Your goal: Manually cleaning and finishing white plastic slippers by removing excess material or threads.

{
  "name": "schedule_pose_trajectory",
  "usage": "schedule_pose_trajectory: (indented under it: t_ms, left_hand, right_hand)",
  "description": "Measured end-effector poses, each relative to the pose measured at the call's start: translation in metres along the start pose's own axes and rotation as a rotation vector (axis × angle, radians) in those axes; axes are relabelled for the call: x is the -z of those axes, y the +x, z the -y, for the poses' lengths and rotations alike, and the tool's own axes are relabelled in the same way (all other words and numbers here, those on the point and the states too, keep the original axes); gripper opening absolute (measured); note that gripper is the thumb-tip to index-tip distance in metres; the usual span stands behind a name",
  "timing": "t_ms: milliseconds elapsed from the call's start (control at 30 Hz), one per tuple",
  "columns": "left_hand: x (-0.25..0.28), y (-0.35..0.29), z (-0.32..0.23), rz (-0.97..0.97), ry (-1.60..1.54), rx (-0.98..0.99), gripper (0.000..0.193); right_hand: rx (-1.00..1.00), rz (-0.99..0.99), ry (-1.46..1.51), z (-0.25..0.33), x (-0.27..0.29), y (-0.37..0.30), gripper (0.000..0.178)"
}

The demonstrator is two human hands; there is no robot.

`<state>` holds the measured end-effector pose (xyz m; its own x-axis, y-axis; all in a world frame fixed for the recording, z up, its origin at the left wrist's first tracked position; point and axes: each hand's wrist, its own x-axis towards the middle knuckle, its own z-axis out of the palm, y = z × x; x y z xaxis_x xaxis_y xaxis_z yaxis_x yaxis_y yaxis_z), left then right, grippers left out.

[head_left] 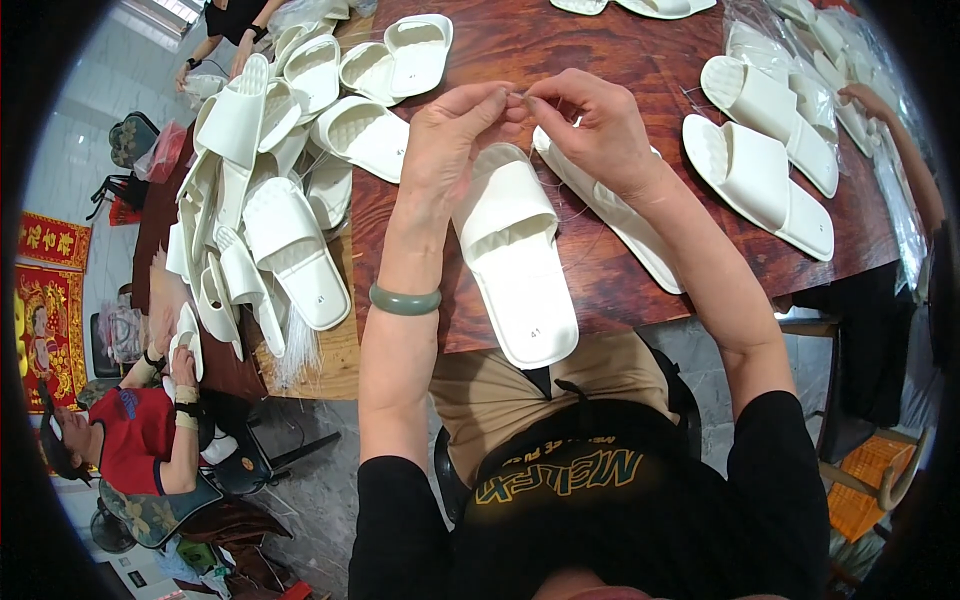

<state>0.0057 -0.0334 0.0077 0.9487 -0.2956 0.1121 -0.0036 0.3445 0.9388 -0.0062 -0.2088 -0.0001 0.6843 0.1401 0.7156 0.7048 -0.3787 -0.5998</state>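
Near slipper (pixel 515 275): looks like soft white plastic, smooth, just a bit shiny.
Right-hand slipper (pixel 757 185): same stuff, but with bumps inside.
Table top (pixel 600 45): dark red wood, streaky, so glossy I see light on it.
Side board (pixel 338 350): pale wood, dull.
Bags (pixel 757 48): thin see-through plastic, crinkly and shiny.
Bangle (pixel 405 301): smooth green, like polished stone.
T-shirt (pixel 610 525): black cloth, matt.
Trousers (pixel 475 385): tan cloth, creased.
Chair seat (pixel 872 478): looks woven, rough.

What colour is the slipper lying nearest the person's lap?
Creamy white; that slipper shows best in the head view.
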Motion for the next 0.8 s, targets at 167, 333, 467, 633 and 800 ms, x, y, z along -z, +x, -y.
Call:
schedule_pose_trajectory:
  t_ms: [167, 333, 467, 633, 800]
  left_hand:
    - [-0.002, 0.001, 0.0, -0.01, 0.005, 0.013, 0.021]
    - [-0.003, 0.001, -0.002, 0.003, 0.052, 0.015, 0.019]
    - [-0.006, -0.003, -0.008, -0.029, 0.108, -0.016, 0.019]
    - [-0.01, -0.003, -0.001, -0.014, 0.115, 0.005, 0.017]
    - [-0.007, -0.006, -0.002, 0.013, 0.1, -0.021, 0.018]
  right_hand:
    - [-0.005, -0.005, -0.01, -0.002, 0.001, -0.001, 0.009]
    - [-0.017, -0.008, -0.014, -0.002, 0.0, 0.001, 0.009]
    - [0.025, -0.044, -0.059, -0.003, -0.005, 0.003, 0.009]
    - [-0.038, -0.018, -0.037, 0.002, -0.001, 0.001, 0.009]
    - [-0.201, -0.013, 0.017, 0.009, -0.004, 0.0, 0.01]
